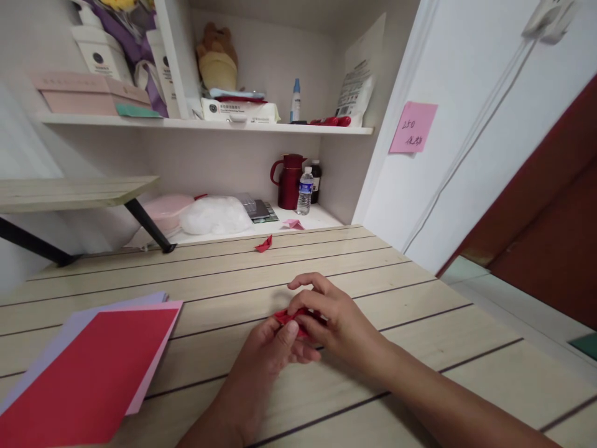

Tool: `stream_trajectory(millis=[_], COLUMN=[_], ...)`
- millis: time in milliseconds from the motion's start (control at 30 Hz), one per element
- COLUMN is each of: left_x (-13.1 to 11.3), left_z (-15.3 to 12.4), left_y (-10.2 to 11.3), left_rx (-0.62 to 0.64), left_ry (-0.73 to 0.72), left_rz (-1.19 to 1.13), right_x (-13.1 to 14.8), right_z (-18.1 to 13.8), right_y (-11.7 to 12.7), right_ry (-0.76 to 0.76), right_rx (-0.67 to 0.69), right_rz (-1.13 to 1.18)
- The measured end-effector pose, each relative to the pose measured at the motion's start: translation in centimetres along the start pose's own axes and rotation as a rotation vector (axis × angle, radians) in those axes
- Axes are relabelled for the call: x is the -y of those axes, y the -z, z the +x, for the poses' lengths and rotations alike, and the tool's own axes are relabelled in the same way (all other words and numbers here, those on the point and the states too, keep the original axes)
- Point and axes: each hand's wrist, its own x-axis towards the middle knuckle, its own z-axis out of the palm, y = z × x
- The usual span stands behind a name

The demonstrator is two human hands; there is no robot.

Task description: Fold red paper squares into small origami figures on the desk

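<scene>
Both my hands meet over the wooden table (410, 311) near its middle. My left hand (270, 351) pinches a small folded piece of red paper (285, 317) from below, thumb on top. My right hand (333, 320) closes its fingers on the same red paper from the right, index finger curled above it. Most of the paper is hidden between the fingers.
A stack of red, pink and lilac paper sheets (88, 367) lies at the left front. A small folded red paper (263, 243) and a pink one (293, 223) lie at the far edge. Behind stand a red jug (289, 180), a water bottle (305, 191) and shelves (205, 123).
</scene>
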Motion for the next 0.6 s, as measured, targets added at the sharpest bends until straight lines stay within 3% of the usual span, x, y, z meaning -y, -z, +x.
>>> stream_trajectory(millis=[400, 600], left_x=[-0.76, -0.90], left_z=[-0.60, -0.46], left_y=[-0.45, -0.48], left_rx=[-0.014, 0.031], left_ry=[0.019, -0.020], left_rz=[0.075, -0.047], right_x=[0.21, 0.21], right_z=[0.40, 0.41], right_y=[0.11, 0.22], right_ry=[-0.007, -0.018], right_rx=[0.012, 0.024], right_rz=[-0.015, 0.038])
